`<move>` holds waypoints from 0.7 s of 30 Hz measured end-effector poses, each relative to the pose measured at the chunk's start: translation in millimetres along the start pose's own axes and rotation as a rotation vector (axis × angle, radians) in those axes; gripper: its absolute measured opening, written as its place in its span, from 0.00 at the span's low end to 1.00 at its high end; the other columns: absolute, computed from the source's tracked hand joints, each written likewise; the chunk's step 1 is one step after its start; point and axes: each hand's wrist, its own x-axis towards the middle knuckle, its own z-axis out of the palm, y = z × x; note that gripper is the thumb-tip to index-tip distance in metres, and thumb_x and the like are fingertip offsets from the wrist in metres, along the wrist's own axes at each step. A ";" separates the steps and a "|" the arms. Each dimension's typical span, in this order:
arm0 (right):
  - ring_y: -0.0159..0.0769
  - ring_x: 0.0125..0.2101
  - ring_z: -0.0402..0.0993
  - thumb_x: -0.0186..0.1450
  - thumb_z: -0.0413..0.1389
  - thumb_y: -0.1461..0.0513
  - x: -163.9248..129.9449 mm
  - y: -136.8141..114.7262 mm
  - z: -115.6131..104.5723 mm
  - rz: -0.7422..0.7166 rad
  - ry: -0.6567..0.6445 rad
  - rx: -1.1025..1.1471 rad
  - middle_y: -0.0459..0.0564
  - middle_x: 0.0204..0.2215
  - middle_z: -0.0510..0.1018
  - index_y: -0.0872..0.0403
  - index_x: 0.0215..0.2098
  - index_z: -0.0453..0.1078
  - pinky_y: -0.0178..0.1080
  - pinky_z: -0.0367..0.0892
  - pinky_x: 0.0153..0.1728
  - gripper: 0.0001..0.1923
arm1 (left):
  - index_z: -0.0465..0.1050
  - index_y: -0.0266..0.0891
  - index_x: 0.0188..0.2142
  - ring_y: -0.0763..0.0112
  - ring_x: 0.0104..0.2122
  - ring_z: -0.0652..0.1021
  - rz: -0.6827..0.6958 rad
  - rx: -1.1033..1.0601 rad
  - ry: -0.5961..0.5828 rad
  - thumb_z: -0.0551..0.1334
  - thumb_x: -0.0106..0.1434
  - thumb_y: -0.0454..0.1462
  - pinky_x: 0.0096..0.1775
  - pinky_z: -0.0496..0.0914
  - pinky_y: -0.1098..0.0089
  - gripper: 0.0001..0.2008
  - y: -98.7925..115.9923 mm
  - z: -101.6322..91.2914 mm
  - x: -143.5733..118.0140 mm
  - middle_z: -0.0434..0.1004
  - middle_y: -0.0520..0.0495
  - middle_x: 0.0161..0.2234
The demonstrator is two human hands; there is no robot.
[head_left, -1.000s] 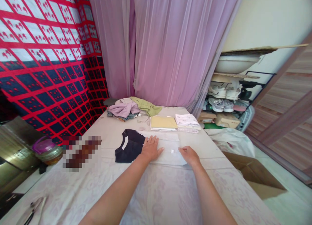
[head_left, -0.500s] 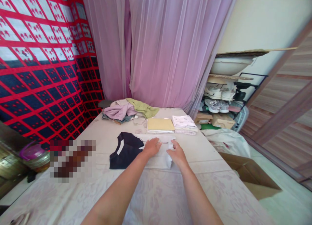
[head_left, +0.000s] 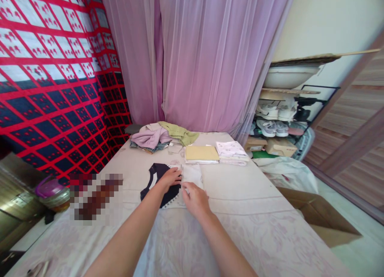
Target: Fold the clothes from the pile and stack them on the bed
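A dark navy and white garment (head_left: 157, 185) lies flat on the pale bedspread (head_left: 240, 213). Its white part (head_left: 192, 173) is folded over toward the dark part. My left hand (head_left: 171, 176) rests flat on the garment near the fold, fingers spread. My right hand (head_left: 195, 197) lies on the white fabric's near edge just right of it, seemingly pinching the cloth. Both forearms reach in from the bottom of the head view.
Behind the garment sit a folded yellow cloth (head_left: 201, 153), a folded white printed cloth (head_left: 231, 149) and a heap of unfolded clothes (head_left: 159, 136). A cardboard box (head_left: 318, 217) stands on the floor at right, a shoe rack (head_left: 279, 121) behind, a lidded container (head_left: 51, 191) at left.
My right hand carried the white side of the garment leftward, folding it over toward the dark side. My left hand slid left onto the dark part.
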 end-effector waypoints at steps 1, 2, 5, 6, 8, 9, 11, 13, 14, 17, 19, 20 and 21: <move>0.33 0.36 0.75 0.65 0.47 0.61 -4.1 9.6 -5.5 0.025 0.052 0.001 0.47 0.39 0.79 0.48 0.42 0.72 0.33 0.64 0.37 0.13 | 0.60 0.39 0.57 0.68 0.41 0.78 0.000 0.040 0.013 0.60 0.62 0.42 0.35 0.73 0.74 0.24 0.9 2.2 3.4 0.73 0.38 0.51; 0.32 0.34 0.75 0.65 0.46 0.62 -8.6 20.2 -10.7 0.062 0.104 -0.004 0.46 0.37 0.79 0.48 0.40 0.72 0.32 0.63 0.36 0.13 | 0.58 0.40 0.58 0.69 0.40 0.78 0.001 0.084 0.028 0.61 0.61 0.41 0.33 0.72 0.75 0.27 2.0 4.2 7.5 0.72 0.39 0.52; 0.32 0.30 0.74 0.65 0.47 0.61 -23.5 52.0 -19.0 0.202 0.221 -0.034 0.47 0.34 0.79 0.50 0.37 0.72 0.33 0.64 0.33 0.12 | 0.55 0.44 0.60 0.71 0.35 0.78 0.010 0.232 0.083 0.63 0.58 0.41 0.27 0.69 0.75 0.32 5.8 9.3 22.3 0.68 0.40 0.55; 0.32 0.30 0.74 0.65 0.47 0.60 -28.3 60.3 -18.9 0.225 0.235 -0.034 0.47 0.34 0.79 0.50 0.37 0.73 0.33 0.64 0.32 0.12 | 0.55 0.45 0.60 0.71 0.33 0.78 0.011 0.282 0.098 0.64 0.58 0.42 0.25 0.68 0.75 0.33 7.3 10.7 27.4 0.68 0.40 0.56; 0.34 0.33 0.74 0.65 0.46 0.58 -36.4 70.4 -15.3 0.192 0.246 -0.024 0.49 0.36 0.78 0.51 0.39 0.73 0.34 0.65 0.35 0.13 | 0.56 0.45 0.60 0.72 0.29 0.77 0.009 0.374 0.120 0.64 0.57 0.45 0.24 0.67 0.74 0.33 10.4 12.8 36.7 0.72 0.41 0.52; 0.35 0.37 0.74 0.65 0.47 0.58 -39.4 71.9 -12.6 0.135 0.252 -0.022 0.50 0.38 0.78 0.51 0.41 0.73 0.36 0.66 0.38 0.14 | 0.57 0.45 0.60 0.72 0.27 0.77 0.005 0.417 0.128 0.63 0.57 0.46 0.24 0.66 0.74 0.32 12.1 13.5 40.7 0.75 0.42 0.48; 0.39 0.45 0.71 0.64 0.50 0.58 -43.5 69.3 -7.3 -0.014 0.251 -0.036 0.53 0.45 0.75 0.50 0.45 0.73 0.40 0.64 0.46 0.14 | 0.59 0.44 0.58 0.71 0.26 0.77 -0.005 0.492 0.141 0.62 0.57 0.49 0.25 0.66 0.74 0.31 15.5 14.3 47.0 0.79 0.44 0.39; 0.43 0.52 0.66 0.61 0.54 0.58 -45.5 62.5 -4.0 -0.143 0.220 -0.064 0.55 0.52 0.71 0.49 0.47 0.72 0.45 0.61 0.51 0.16 | 0.62 0.43 0.56 0.70 0.25 0.77 -0.013 0.553 0.156 0.61 0.58 0.51 0.26 0.66 0.73 0.29 18.6 14.7 51.0 0.79 0.46 0.32; 0.44 0.54 0.64 0.60 0.56 0.58 -45.9 59.0 -3.4 -0.187 0.193 -0.075 0.55 0.54 0.69 0.49 0.48 0.72 0.47 0.59 0.52 0.18 | 0.63 0.43 0.55 0.69 0.25 0.77 -0.013 0.578 0.162 0.60 0.58 0.51 0.26 0.66 0.72 0.28 19.9 14.8 52.3 0.79 0.47 0.29; 0.45 0.56 0.61 0.59 0.57 0.61 -45.9 52.2 -4.6 -0.215 0.121 -0.096 0.53 0.55 0.69 0.47 0.45 0.74 0.49 0.56 0.53 0.15 | 0.68 0.42 0.52 0.68 0.24 0.77 -0.004 0.632 0.176 0.59 0.58 0.51 0.28 0.67 0.71 0.25 22.5 16.0 54.9 0.77 0.49 0.24; 0.44 0.55 0.61 0.61 0.55 0.64 -45.3 50.9 -6.7 -0.192 0.089 -0.099 0.51 0.53 0.71 0.46 0.42 0.75 0.48 0.56 0.53 0.12 | 0.70 0.41 0.49 0.67 0.24 0.77 0.005 0.653 0.184 0.60 0.58 0.48 0.29 0.67 0.70 0.22 23.2 17.5 56.6 0.76 0.50 0.22; 0.43 0.55 0.62 0.61 0.54 0.65 -45.0 50.7 -8.0 -0.185 0.078 -0.094 0.51 0.52 0.72 0.46 0.41 0.76 0.48 0.56 0.52 0.13 | 0.71 0.41 0.48 0.67 0.25 0.77 0.011 0.658 0.189 0.60 0.57 0.46 0.30 0.68 0.70 0.20 23.2 18.3 57.6 0.76 0.50 0.23; 0.42 0.54 0.62 0.61 0.53 0.66 -44.8 50.5 -9.2 -0.185 0.072 -0.085 0.50 0.51 0.73 0.45 0.40 0.76 0.47 0.56 0.52 0.13 | 0.71 0.41 0.48 0.67 0.26 0.78 0.021 0.659 0.195 0.60 0.57 0.43 0.30 0.68 0.70 0.19 23.1 19.0 58.6 0.77 0.49 0.23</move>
